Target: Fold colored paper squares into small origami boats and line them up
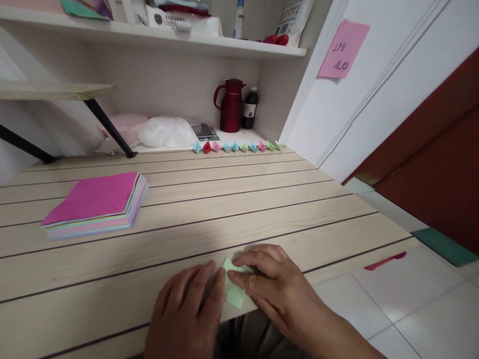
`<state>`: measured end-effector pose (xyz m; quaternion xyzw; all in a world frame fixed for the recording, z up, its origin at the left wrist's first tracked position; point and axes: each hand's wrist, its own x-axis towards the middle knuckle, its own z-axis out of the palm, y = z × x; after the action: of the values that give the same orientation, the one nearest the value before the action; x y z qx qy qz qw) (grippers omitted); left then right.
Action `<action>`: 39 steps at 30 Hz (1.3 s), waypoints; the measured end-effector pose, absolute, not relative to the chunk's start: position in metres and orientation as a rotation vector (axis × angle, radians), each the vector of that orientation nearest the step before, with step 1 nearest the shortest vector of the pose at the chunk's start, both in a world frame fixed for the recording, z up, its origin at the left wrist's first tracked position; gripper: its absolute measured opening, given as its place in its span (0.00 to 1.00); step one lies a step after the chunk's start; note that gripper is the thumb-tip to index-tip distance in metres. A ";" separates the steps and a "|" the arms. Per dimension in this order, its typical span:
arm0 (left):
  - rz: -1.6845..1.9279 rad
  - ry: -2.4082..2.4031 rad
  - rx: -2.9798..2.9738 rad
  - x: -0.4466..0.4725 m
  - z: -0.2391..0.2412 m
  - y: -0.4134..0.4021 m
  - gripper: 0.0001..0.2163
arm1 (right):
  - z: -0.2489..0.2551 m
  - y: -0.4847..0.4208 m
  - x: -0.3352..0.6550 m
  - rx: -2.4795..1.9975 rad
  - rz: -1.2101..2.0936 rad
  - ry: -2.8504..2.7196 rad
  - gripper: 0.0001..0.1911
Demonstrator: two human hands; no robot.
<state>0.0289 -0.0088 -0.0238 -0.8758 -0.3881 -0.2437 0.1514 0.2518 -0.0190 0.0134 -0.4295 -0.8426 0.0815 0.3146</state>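
At the near table edge (112,279), the left hand (187,309) and right hand (273,289) pinch a folded light-green paper (234,291) between their fingertips. A stack of coloured paper (97,204) lies farther left. A row of small folded paper pieces (237,146) lines the far edge.

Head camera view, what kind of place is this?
Likely a home craft corner: a slatted wooden table holds a stack of coloured paper, finished paper folds line the back, and shelves carry a red jug.
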 end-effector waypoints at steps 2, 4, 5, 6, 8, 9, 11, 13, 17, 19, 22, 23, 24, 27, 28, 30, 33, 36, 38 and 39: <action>-0.690 -1.028 -2.531 0.027 -0.024 -0.007 0.16 | 0.014 -0.021 0.252 -1.145 0.179 -2.282 0.16; -0.643 -0.980 -2.543 0.025 -0.022 -0.005 0.17 | 0.014 -0.023 0.254 -1.165 0.153 -2.364 0.20; -0.612 -0.969 -2.551 0.025 -0.020 -0.004 0.17 | 0.013 -0.025 0.256 -1.172 0.127 -2.408 0.23; -0.585 -0.977 -2.555 0.025 -0.018 -0.003 0.18 | 0.011 -0.027 0.257 -1.176 0.089 -2.452 0.26; -0.555 -1.021 -2.558 0.027 -0.016 -0.004 0.19 | 0.008 -0.031 0.261 -1.180 -0.013 -2.528 0.31; -0.548 -1.060 -2.554 0.028 -0.016 -0.006 0.19 | 0.006 -0.032 0.262 -1.180 -0.064 -2.560 0.34; -0.523 -1.125 -2.548 0.030 -0.018 -0.011 0.20 | 0.002 -0.035 0.263 -1.186 -0.151 -2.599 0.37; -0.472 -1.140 -2.537 0.031 -0.022 -0.019 0.21 | -0.001 -0.037 0.263 -1.197 -0.211 -2.615 0.37; -0.422 -1.163 -2.487 0.032 -0.033 -0.032 0.25 | -0.007 -0.041 0.259 -1.241 -0.267 -2.610 0.33; -0.443 -1.207 -2.464 0.033 -0.038 -0.036 0.24 | -0.010 -0.042 0.257 -1.256 -0.283 -2.596 0.33; -0.491 -1.230 -2.422 0.038 -0.044 -0.038 0.23 | -0.012 -0.043 0.255 -1.246 -0.282 -2.579 0.34; -0.502 -1.224 -2.414 0.040 -0.045 -0.037 0.23 | -0.013 -0.043 0.255 -1.236 -0.276 -2.575 0.34; -0.507 -1.212 -2.413 0.042 -0.044 -0.037 0.22 | -0.013 -0.043 0.255 -1.229 -0.270 -2.572 0.34; -0.489 -1.177 -2.429 0.048 -0.039 -0.035 0.22 | -0.013 -0.044 0.253 -1.229 -0.272 -2.563 0.33; -0.470 -1.180 -2.433 0.050 -0.036 -0.034 0.23 | -0.012 -0.044 0.252 -1.235 -0.275 -2.559 0.32; -0.419 -1.202 -2.431 0.051 -0.031 -0.032 0.25 | -0.011 -0.044 0.252 -1.249 -0.268 -2.546 0.32; -0.338 -1.201 -2.421 0.049 -0.026 -0.032 0.27 | -0.010 -0.046 0.253 -1.236 -0.238 -2.552 0.32; -0.292 -1.183 -2.418 0.048 -0.024 -0.032 0.27 | -0.015 -0.051 0.256 -1.182 -0.247 -2.580 0.32; -0.282 -1.191 -2.419 0.049 -0.024 -0.033 0.27 | -0.020 -0.055 0.257 -1.168 -0.257 -2.575 0.31; -0.284 -1.199 -2.418 0.050 -0.024 -0.034 0.27 | -0.023 -0.057 0.257 -1.173 -0.255 -2.561 0.31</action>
<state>0.0498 -0.0338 -0.0235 -0.8707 -0.4318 -0.1024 0.2120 0.2571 -0.0569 -0.0228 -0.4096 -0.8944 -0.0891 0.1558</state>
